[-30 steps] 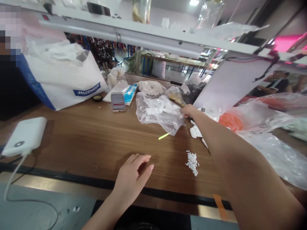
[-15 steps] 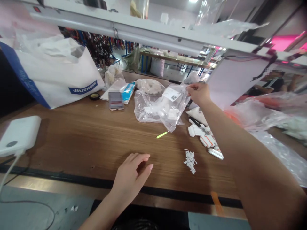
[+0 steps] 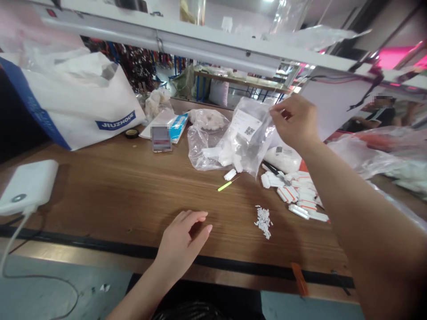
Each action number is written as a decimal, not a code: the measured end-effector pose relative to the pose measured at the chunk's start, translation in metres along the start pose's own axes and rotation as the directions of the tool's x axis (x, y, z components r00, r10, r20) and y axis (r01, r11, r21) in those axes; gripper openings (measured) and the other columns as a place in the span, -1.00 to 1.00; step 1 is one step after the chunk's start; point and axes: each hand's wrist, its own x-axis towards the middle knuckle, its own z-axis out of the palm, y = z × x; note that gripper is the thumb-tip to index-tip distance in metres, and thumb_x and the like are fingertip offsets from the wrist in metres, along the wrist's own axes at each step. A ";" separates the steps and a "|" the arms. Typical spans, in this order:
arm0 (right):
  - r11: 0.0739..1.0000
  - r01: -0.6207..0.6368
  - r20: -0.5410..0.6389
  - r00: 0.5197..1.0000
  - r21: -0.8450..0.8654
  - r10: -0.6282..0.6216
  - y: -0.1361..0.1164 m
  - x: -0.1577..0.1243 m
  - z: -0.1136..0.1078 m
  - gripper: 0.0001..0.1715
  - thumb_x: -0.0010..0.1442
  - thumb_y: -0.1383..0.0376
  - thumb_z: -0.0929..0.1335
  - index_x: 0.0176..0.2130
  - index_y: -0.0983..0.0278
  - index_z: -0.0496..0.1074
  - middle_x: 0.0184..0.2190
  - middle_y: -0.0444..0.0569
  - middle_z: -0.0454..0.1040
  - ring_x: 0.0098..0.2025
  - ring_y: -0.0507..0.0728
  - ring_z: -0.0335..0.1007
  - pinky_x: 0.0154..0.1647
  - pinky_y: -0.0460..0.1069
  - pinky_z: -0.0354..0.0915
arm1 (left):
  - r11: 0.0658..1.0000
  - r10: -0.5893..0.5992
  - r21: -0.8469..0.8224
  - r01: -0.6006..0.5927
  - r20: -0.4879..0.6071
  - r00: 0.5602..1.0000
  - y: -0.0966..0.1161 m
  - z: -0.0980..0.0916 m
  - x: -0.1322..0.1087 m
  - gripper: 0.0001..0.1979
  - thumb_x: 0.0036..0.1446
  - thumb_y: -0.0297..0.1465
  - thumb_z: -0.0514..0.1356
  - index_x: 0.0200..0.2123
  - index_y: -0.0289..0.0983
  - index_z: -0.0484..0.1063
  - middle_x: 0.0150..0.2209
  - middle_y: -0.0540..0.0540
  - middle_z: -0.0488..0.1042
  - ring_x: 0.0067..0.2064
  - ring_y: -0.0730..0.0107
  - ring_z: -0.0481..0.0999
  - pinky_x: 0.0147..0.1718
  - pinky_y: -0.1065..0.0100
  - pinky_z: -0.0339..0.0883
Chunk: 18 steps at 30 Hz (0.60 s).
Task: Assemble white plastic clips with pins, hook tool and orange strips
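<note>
My right hand (image 3: 295,118) pinches the upper right edge of a clear plastic bag (image 3: 263,138) bearing a white label with a square code. White pieces (image 3: 230,155) lie at the bag's lower left, and one white piece (image 3: 230,174) rests on the wood just in front. Beside that piece is a thin tool with a yellow-green handle (image 3: 224,186). My left hand (image 3: 183,238) rests near the table's front edge, thumb and fingers apart, holding nothing. A small heap of short white bits (image 3: 263,221) lies to its right.
White packets with orange stripes (image 3: 287,194) and a filled bag (image 3: 283,158) lie at right. A phone (image 3: 162,139), a booklet (image 3: 179,126) and a big white-and-blue bag (image 3: 90,102) stand further left. A corded white device (image 3: 30,186) sits at far left. A shelf (image 3: 200,38) crosses above.
My right hand has moved up and to the right, raising the clear bag's edge. A white piece now shows on the table by the yellow-green tool. My left hand has hardly moved.
</note>
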 end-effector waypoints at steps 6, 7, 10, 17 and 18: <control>0.988 0.089 -0.090 0.991 -0.129 -0.101 -0.007 -0.006 -0.012 -0.83 0.29 0.34 0.33 -0.29 0.16 0.53 -0.24 0.03 0.51 -0.20 0.15 0.40 -0.07 0.10 0.32 | 1.000 0.000 0.010 0.000 -0.010 1.000 0.000 0.001 -0.001 -0.80 0.31 -0.26 0.21 -0.03 -0.13 0.50 -0.12 -0.06 0.59 -0.08 0.19 0.57 -0.07 0.12 0.48; 0.985 0.103 -0.076 0.991 -0.135 -0.114 -0.007 -0.007 -0.014 -0.84 0.30 0.33 0.33 -0.28 0.16 0.53 -0.22 0.03 0.51 -0.19 0.15 0.40 -0.07 0.10 0.32 | 1.000 0.002 0.011 -0.002 -0.012 1.000 -0.001 0.001 -0.001 -0.80 0.31 -0.26 0.21 -0.04 -0.13 0.50 -0.12 -0.06 0.59 -0.07 0.19 0.57 -0.06 0.11 0.48; 0.981 0.148 -0.022 0.988 -0.122 -0.152 -0.009 -0.010 -0.016 -0.84 0.31 0.30 0.34 -0.25 0.16 0.54 -0.24 0.01 0.51 -0.19 0.15 0.42 -0.11 0.08 0.33 | 1.000 -0.001 0.012 0.001 -0.008 1.000 -0.003 0.002 -0.001 -0.79 0.31 -0.26 0.22 -0.02 -0.12 0.50 -0.12 -0.06 0.59 -0.07 0.19 0.57 -0.05 0.12 0.47; 0.977 0.071 -0.227 0.967 -0.200 -0.116 -0.013 -0.018 -0.023 -0.81 0.31 0.27 0.34 -0.27 0.22 0.56 -0.30 0.05 0.49 -0.25 0.14 0.40 -0.12 0.08 0.35 | 1.000 0.008 0.013 -0.008 -0.021 1.000 -0.002 0.002 0.000 -0.79 0.30 -0.27 0.22 -0.02 -0.12 0.50 -0.12 -0.07 0.59 -0.07 0.20 0.58 -0.06 0.14 0.48; 0.983 0.054 -0.250 0.963 -0.178 -0.098 -0.013 -0.019 -0.024 -0.83 0.30 0.27 0.35 -0.28 0.22 0.56 -0.31 0.05 0.48 -0.24 0.14 0.40 -0.12 0.08 0.35 | 1.000 0.008 0.015 -0.008 -0.019 1.000 -0.002 0.002 0.001 -0.80 0.30 -0.27 0.22 -0.03 -0.12 0.51 -0.12 -0.07 0.59 -0.07 0.20 0.58 -0.06 0.14 0.48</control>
